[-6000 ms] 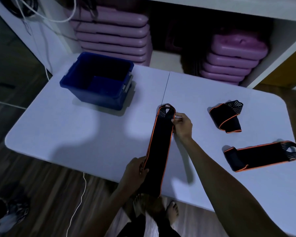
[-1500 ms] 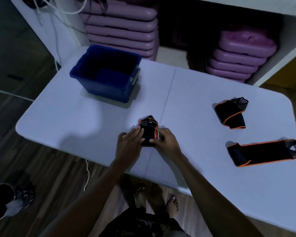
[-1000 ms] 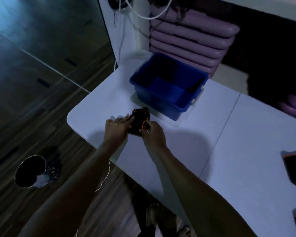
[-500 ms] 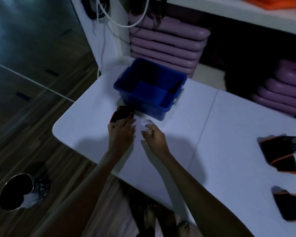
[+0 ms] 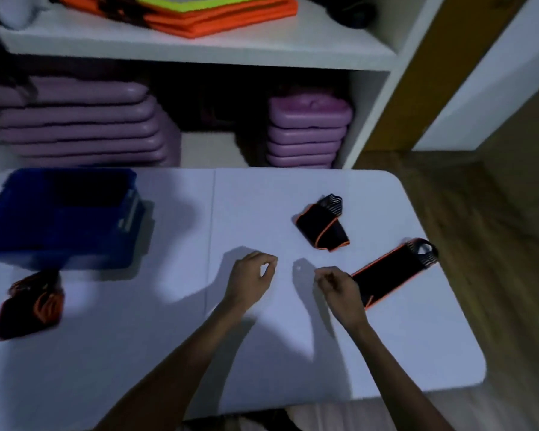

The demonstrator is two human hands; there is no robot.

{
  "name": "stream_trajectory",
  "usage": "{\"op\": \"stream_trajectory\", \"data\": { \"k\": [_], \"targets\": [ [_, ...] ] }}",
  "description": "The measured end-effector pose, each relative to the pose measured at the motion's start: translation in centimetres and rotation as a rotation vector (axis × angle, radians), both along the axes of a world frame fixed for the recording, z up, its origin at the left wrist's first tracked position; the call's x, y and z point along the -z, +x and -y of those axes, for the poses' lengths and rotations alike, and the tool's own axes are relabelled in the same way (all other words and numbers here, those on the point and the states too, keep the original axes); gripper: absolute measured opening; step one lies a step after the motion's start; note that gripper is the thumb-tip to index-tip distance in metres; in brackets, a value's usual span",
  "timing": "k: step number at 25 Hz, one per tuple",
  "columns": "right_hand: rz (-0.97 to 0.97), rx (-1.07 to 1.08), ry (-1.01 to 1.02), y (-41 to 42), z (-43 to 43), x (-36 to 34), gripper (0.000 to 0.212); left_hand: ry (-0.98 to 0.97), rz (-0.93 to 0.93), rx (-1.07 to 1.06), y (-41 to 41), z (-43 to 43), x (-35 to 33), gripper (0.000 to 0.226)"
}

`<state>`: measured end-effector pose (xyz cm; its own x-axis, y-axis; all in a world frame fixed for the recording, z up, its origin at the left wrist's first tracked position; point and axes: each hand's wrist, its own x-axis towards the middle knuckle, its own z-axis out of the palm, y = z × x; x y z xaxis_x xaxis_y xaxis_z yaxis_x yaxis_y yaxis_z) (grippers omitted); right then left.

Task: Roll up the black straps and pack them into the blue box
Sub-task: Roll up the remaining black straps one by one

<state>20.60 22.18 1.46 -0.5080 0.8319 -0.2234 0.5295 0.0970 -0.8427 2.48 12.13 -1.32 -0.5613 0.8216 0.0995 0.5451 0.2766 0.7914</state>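
The blue box (image 5: 59, 247) stands at the table's far left. Just in front of it lies a rolled black strap with orange trim (image 5: 28, 304), outside the box. A loosely folded strap (image 5: 321, 227) rests right of centre, and a flat, unrolled strap (image 5: 392, 272) lies at an angle near the right edge. My left hand (image 5: 252, 278) hovers over the middle of the table, fingers curled, thumb touching forefinger, holding nothing. My right hand (image 5: 339, 290) is loosely curled beside the flat strap's near end and covers its corner. I see nothing gripped in it.
The white folding table (image 5: 168, 337) has a centre seam and a rounded right corner. Behind it a white shelf unit holds stacks of purple step platforms (image 5: 307, 132) and orange mats (image 5: 199, 14) above. Wooden floor lies to the right.
My left hand let go of the rolled strap in front of the blue box. Both hands moved right to the table's middle, and the view swung right toward the other two straps.
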Motion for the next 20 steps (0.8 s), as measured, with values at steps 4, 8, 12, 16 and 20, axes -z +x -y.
{"op": "stream_trajectory", "data": {
  "k": [4, 8, 12, 16, 20],
  "targets": [
    [0.014, 0.185, 0.077, 0.0, -8.3, 0.6, 0.013, -0.103, 0.146, 0.007, 2.2, -8.6, -0.3, 0.028],
    [0.173, 0.137, 0.071, -1.7, -13.0, 1.8, 0.042, -0.233, -0.090, 0.017, 3.6, -13.1, 0.4, 0.054],
    [0.181, 0.096, 0.059, -2.6, -16.0, 3.3, 0.042, -0.305, -0.201, -0.025, 3.9, -15.5, 0.4, 0.059],
    [0.167, 0.082, 0.022, -4.0, -19.9, 2.9, 0.045, -0.322, -0.309, -0.038, 4.0, -17.1, 0.2, 0.044],
    [0.217, -0.017, -0.025, -5.9, -23.2, 3.4, 0.037, -0.301, -0.278, -0.093, 3.9, -18.3, 0.2, 0.031]
  ]
}}
